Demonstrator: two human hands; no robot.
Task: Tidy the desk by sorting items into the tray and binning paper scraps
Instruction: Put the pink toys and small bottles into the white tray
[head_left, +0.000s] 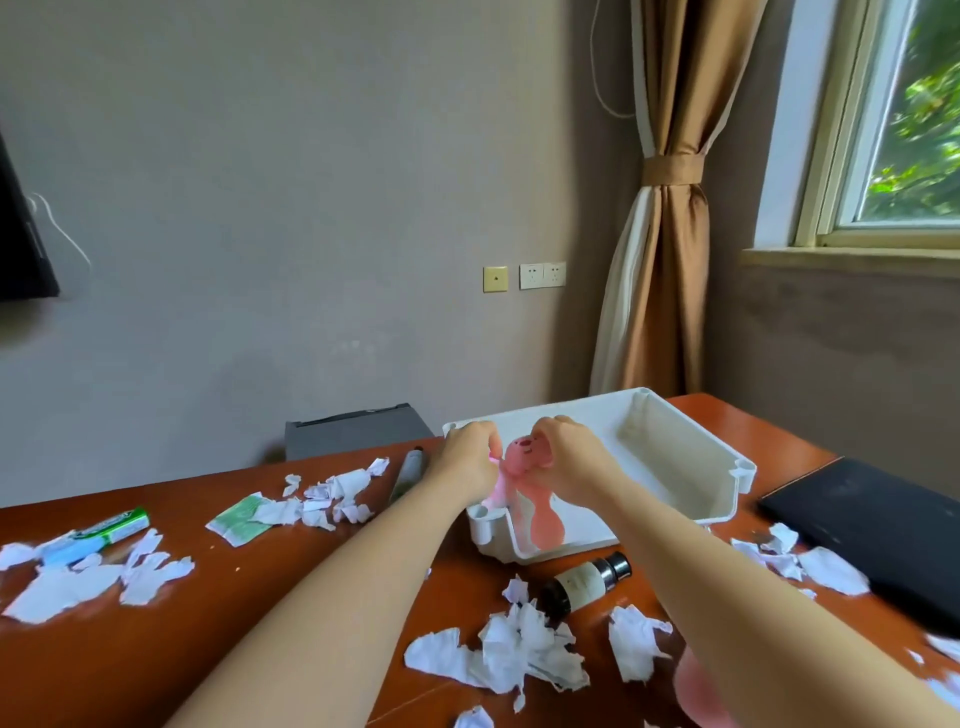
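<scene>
Both hands hold a pink toy-like item (524, 467) over the near left corner of the white tray (691, 457). My left hand (470, 454) pinches its left side and my right hand (563, 457) grips the top right. Its long pink lower part hangs down into the tray. Torn white paper scraps lie all over the brown desk: a pile (514, 649) in front, a group (332, 496) at the centre left, a heap (98, 577) at the far left and more (800, 558) on the right.
A dark glass bottle (582, 582) lies just before the tray. A grey marker (410, 470) lies to the tray's left, a green packet (241, 519) and a green-and-blue gum pack (98, 532) further left. A black notebook (883, 535) lies at the right. A grey bin (358, 428) stands behind the desk.
</scene>
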